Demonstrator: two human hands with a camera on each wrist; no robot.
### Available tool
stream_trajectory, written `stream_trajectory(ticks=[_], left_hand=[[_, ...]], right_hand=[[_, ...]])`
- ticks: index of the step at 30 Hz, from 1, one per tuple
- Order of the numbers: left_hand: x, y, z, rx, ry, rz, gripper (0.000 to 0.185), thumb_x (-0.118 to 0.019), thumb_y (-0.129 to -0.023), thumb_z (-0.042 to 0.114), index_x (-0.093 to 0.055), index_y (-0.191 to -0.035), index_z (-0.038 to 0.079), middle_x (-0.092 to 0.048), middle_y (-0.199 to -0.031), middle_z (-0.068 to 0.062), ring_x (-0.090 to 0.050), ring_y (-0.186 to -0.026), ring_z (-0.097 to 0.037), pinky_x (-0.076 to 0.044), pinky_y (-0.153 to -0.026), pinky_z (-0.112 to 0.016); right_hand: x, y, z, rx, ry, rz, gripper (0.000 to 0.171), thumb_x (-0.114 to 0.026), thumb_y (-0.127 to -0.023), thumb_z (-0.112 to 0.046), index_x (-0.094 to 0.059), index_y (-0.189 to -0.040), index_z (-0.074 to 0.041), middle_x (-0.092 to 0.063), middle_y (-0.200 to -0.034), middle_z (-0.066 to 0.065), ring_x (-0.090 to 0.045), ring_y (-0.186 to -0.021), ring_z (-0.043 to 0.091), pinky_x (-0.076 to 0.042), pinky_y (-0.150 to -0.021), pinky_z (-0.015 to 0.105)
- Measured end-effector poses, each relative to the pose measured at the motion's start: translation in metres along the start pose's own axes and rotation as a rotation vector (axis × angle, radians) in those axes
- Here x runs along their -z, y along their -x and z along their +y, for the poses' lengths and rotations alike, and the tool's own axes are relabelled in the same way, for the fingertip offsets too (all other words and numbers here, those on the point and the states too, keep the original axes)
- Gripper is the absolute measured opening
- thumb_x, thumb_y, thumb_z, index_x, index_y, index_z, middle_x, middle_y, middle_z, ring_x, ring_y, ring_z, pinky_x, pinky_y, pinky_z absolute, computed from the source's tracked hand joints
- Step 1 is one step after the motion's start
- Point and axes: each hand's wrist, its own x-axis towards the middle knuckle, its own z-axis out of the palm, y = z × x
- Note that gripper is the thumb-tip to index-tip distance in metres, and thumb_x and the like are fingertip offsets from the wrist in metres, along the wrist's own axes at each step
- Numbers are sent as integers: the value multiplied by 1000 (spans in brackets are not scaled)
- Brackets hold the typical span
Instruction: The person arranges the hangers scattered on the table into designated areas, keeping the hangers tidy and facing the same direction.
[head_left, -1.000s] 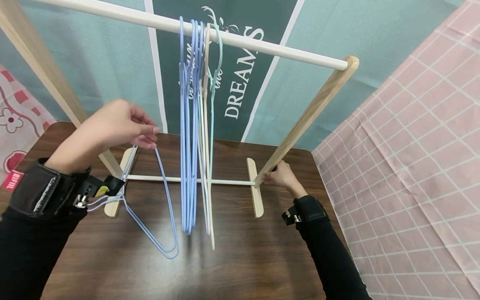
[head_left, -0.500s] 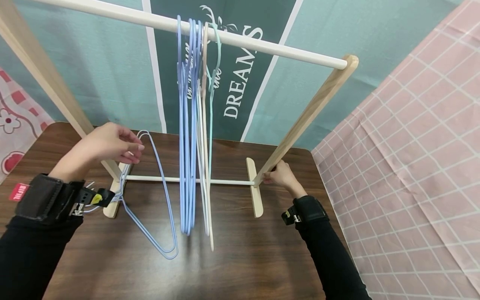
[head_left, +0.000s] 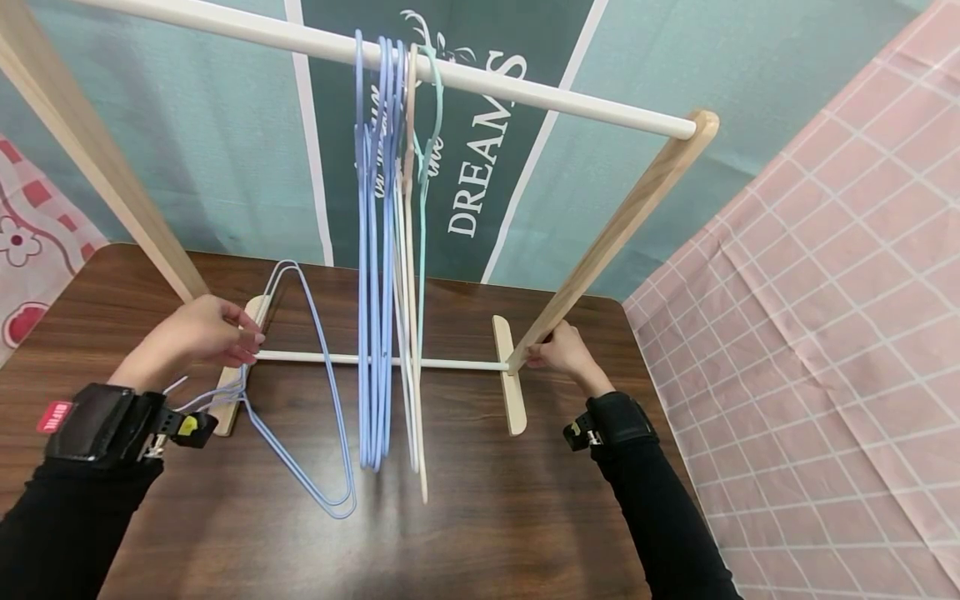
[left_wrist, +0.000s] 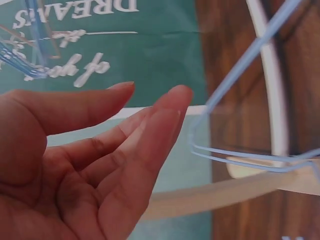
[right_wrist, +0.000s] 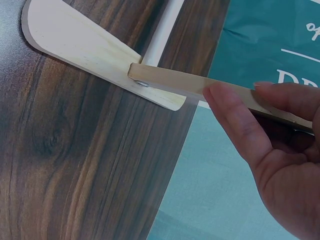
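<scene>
A wooden clothes rack stands on the table with several hangers on its white top bar. Blue hangers hang beside a beige hanger and a mint-green one. Other blue hangers lie together at the rack's left foot, their hooks to the left. My left hand is just above them; in the left wrist view its fingers are loosely bent, with nothing between thumb and fingertips. My right hand grips the right upright low down, near its foot.
A white lower rod joins the rack's two feet above the brown wooden table. A teal cloth with printed words hangs behind. Pink checked cloth closes the right side.
My left hand has let go of the blue hangers' upper corner and moved down and left toward the rack's left foot. My right hand keeps its grip on the upright.
</scene>
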Motion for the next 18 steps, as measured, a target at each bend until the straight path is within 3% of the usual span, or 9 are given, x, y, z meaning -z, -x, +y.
stream_trajectory(ticks=[6, 12, 18], left_hand=[[-11, -3, -25, 7, 23, -17, 19, -42, -87, -5, -52, -93, -20, -63, -70, -7, -63, -66, -18, -54, -62, -33], [-25, -7, -43, 75, 6, 31, 11, -55, -82, 0, -55, -78, -10, -60, -61, -5, -61, -57, -15, -53, -55, -30], [-34, -5, -57, 125, 16, 57, 14, -55, -83, -1, -54, -73, -11, -58, -55, -4, -60, -51, -13, -53, -52, -29]], right_hand=[[-1, 1, -1, -1, -6, 5, 35, -55, -87, 5, -43, -119, 15, -54, -106, 35, -64, -83, 36, -53, -70, 38], [0, 1, -1, -9, -16, -1, 36, -54, -87, 5, -42, -119, 15, -54, -107, 35, -64, -84, 36, -53, -71, 38], [0, 1, -2, -9, -16, -2, 36, -54, -88, 5, -42, -119, 15, -54, -107, 35, -64, -84, 36, -52, -74, 41]])
